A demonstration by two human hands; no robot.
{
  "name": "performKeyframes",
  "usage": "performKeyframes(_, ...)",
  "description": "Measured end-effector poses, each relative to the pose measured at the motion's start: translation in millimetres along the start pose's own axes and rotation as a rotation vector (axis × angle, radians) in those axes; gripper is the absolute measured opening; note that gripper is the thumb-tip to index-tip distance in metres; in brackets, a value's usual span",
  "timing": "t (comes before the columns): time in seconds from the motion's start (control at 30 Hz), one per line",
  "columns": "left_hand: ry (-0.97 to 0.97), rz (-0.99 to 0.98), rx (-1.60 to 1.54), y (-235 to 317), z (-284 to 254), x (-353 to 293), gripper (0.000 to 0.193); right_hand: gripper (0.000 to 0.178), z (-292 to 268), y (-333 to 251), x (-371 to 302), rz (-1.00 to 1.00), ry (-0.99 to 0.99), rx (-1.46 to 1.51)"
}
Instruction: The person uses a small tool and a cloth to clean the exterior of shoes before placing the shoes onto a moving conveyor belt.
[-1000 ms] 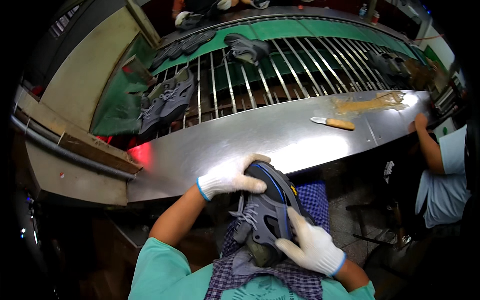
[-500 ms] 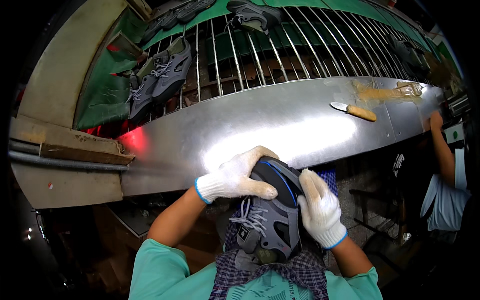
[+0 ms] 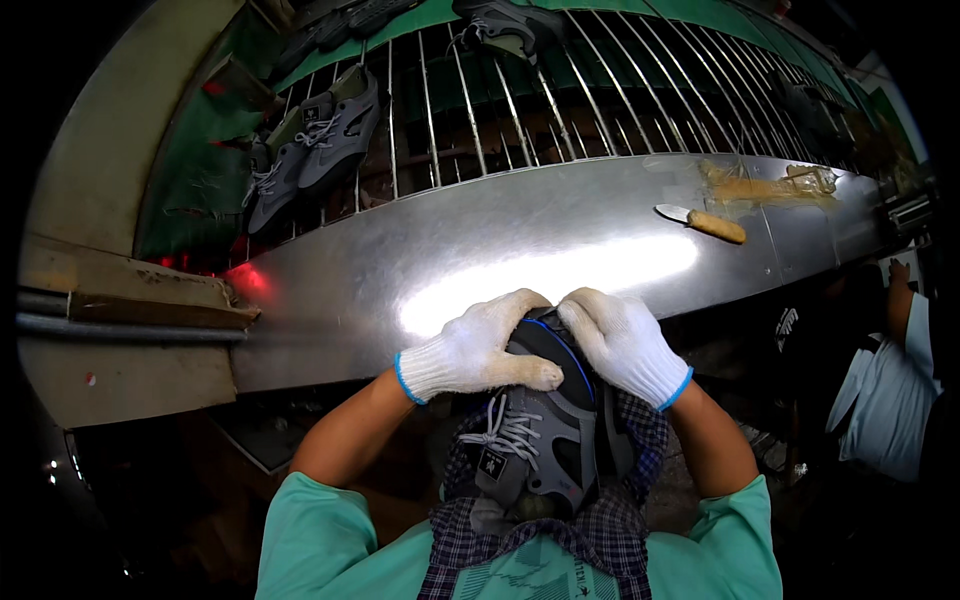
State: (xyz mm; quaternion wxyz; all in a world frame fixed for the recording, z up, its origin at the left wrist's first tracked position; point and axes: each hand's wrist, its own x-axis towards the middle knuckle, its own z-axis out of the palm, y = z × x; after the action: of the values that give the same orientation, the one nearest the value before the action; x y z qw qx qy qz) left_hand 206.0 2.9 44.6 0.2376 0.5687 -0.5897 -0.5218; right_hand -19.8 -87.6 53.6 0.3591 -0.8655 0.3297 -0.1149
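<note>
A grey sneaker [image 3: 555, 430] with pale laces and a blue line around its dark toe is held against my checked apron, toe pointing away from me. My left hand [image 3: 490, 345], in a white knit glove with a blue cuff, wraps the toe from the left, its thumb lying across the top. At the toe's right tip, my gloved right hand [image 3: 622, 335] grips the edge with its fingers bent together. Below that hand the dark sole [image 3: 612, 440] shows along the shoe's right side. Whether the sole is joined to the upper at the toe is hidden by my fingers.
Beyond my hands runs a shiny metal bench edge [image 3: 480, 240], bearing a wooden-handled knife [image 3: 715, 225] and a brown taped patch [image 3: 765, 185]. Behind it, metal rollers [image 3: 465, 110] carry a pair of grey sneakers [image 3: 315, 150] and another shoe [image 3: 510, 28]. A co-worker's arm [image 3: 897, 300] shows far right.
My right hand has moved up and left from the sole's side to the toe tip, beside my left hand. The left hand keeps its hold. The co-worker's arm has shifted lower.
</note>
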Motion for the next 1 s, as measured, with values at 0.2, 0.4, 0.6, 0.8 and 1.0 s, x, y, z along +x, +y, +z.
performKeyframes(0.2, 0.17, 0.252, 0.064, -13.4, 12.0, -10.4, 0.083, 0.029, -23.4, -41.4, -47.3, -0.02, 0.007, -0.042)
performKeyframes(0.4, 0.232, 0.513, 0.355, 15.1, 4.0, -9.8, 0.045, 0.101, -17.0, -13.9, -138.0, 0.152, -0.313, 0.126)
performKeyframes(0.6, 0.191, 0.387, 0.468, 45.6, 23.5, 19.0, 0.038, 0.086, 9.2, -14.7, -137.4, 0.05, -0.063, -0.047)
performKeyframes(0.8, 0.328, 0.391, 0.374, 40.5, 31.4, 18.2, 0.039, 0.042, 30.2, 26.0, -90.7, -0.127, 0.343, -0.03)
performKeyframes(1.0, 0.345, 0.237, 0.5, 47.4, 26.8, 15.8, 0.035, 0.036, 21.5, 11.4, -84.2, -0.014, 0.224, 0.195)
